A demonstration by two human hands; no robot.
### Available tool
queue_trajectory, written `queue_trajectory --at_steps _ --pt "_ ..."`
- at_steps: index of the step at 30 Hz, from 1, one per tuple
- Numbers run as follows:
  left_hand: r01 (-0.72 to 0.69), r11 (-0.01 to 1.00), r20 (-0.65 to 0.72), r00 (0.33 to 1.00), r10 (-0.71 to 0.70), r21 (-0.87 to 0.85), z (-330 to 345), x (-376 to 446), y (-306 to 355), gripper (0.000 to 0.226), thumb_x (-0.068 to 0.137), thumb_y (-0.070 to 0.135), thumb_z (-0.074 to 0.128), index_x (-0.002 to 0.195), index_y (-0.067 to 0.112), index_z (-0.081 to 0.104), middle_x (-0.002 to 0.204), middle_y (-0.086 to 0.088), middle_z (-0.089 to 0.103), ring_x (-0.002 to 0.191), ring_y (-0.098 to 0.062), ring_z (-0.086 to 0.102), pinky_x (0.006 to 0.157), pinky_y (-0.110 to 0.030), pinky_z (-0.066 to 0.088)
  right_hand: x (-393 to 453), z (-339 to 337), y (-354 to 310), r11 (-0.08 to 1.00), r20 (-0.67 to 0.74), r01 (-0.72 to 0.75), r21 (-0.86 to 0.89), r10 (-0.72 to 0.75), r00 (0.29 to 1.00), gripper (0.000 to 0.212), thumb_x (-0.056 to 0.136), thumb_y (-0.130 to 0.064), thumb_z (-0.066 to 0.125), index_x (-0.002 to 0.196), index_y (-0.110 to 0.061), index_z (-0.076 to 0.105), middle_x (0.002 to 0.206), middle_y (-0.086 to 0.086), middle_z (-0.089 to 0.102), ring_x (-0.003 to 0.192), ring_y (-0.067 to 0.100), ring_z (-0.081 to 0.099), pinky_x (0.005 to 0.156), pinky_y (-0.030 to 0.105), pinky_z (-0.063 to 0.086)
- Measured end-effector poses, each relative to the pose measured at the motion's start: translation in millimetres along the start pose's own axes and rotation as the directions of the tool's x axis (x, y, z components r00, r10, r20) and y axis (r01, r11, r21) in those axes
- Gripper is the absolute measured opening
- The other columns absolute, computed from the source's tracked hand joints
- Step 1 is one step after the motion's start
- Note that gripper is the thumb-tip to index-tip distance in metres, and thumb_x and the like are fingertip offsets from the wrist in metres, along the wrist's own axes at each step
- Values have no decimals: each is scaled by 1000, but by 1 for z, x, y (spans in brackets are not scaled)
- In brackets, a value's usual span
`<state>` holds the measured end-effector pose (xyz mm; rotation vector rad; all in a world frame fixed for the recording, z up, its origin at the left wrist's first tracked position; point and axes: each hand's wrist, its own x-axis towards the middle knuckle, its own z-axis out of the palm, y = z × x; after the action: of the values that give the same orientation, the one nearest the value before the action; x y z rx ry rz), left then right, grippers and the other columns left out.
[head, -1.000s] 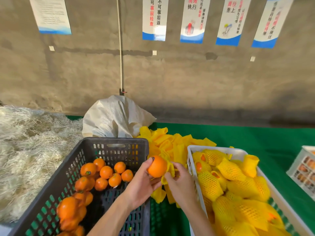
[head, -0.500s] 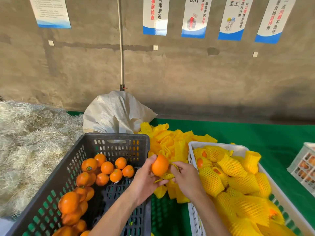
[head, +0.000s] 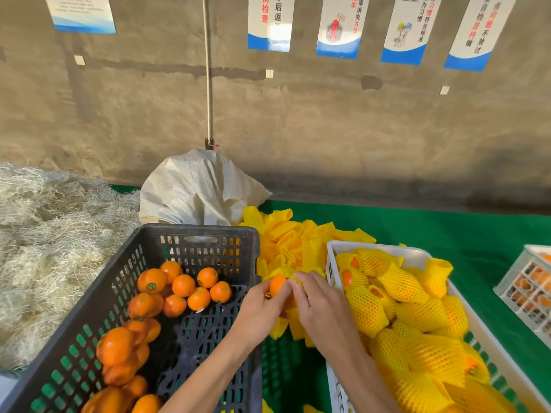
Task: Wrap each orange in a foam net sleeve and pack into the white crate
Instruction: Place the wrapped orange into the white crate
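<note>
Both hands, left hand (head: 258,305) and right hand (head: 320,305), gripped orange (head: 277,285) and foam net sleeve (head: 293,277); a snagged sleeve risked tearing or dropping the fruit.

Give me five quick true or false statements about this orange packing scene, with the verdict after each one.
1. The left hand holds an orange. True.
2. The right hand rests inside the white crate. False: it is at the orange, handling a yellow foam sleeve.
3. The dark crate holds bare oranges. True.
4. The white crate is filled with unwrapped oranges. False: they sit in yellow foam sleeves.
5. Loose foam sleeves lie piled behind the two crates. True.
</note>
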<state>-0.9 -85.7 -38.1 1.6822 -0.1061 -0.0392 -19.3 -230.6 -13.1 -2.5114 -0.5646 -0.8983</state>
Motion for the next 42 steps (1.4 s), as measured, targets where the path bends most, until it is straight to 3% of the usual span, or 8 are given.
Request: queue_trajectory --at_steps 4,10,16,20,26,29,35,42 --pt "26 996 -107 994 -34 -81 4 6 -8 34 99 11 62 68 15 48 56 13 48 52 -5 39 53 -20 35 -10 7 -9 991 -38 73 -110 -78 996 21 103 -23 57 108 -12 74 96 0 70 77 17 68 59 27 55" --pt "138 958 -62 985 -158 -250 2 5 -4 47 102 10 55 59 27 67 59 8 58 59 -11 53 55 -20 45 -9 19 -15 968 -99 -237 79 244 965 34 92 -41 72 116 -17 67 114 0 61 101 19 61 76 29 55" --pt "342 774 147 938 -314 -533 -1 2 8 39 110 37 40 133 15 64 121 -14 74 112 -31 72 108 -54 49 -14 26 -8 862 133 -407 301 385 913 59 98 -54 51 152 -31 45 147 -8 50 125 15 56 104 32 51" --pt "361 764 179 932 -315 -535 -4 3 8 40 110 33 40 137 13 62 131 -18 68 120 -33 66 96 -48 56 -15 26 -5 870 117 -425 249 408 905 51 104 -44 44 153 -29 43 149 -5 51 133 14 51 103 17 40" --pt "103 963 -75 989 -126 -250 -1 -3 6 45 81 50 79 100 10 81 115 -6 76 114 -24 69 104 -46 53 -9 25 7 784 31 -542 303 560 828 35 103 -20 58 136 -10 62 113 12 72 94 25 67 79 38 57" --pt "-4 986 -273 961 -43 -167 -1 -4 2 56 67 46 92 84 6 58 122 0 70 112 -22 69 95 -49 57 -8 25 11 780 39 -534 327 553 832 28 100 -15 61 126 -8 68 98 10 72 82 20 64 70 28 49" --pt "-33 986 -21 999 30 -162 -11 1 -3 79 77 39 88 143 32 45 128 2 68 111 -19 70 87 -38 62 -10 25 17 827 32 -441 350 460 888 22 99 -10 62 118 -15 70 110 -3 67 92 10 63 75 21 53" --pt "-103 993 -233 966 113 56 0 4 -17 60 80 65 78 129 41 53 111 22 69 100 0 68 83 -30 61 -15 24 8 817 24 -469 334 490 871 23 88 -4 69 109 -11 74 95 -7 63 78 11 61 71 33 55"
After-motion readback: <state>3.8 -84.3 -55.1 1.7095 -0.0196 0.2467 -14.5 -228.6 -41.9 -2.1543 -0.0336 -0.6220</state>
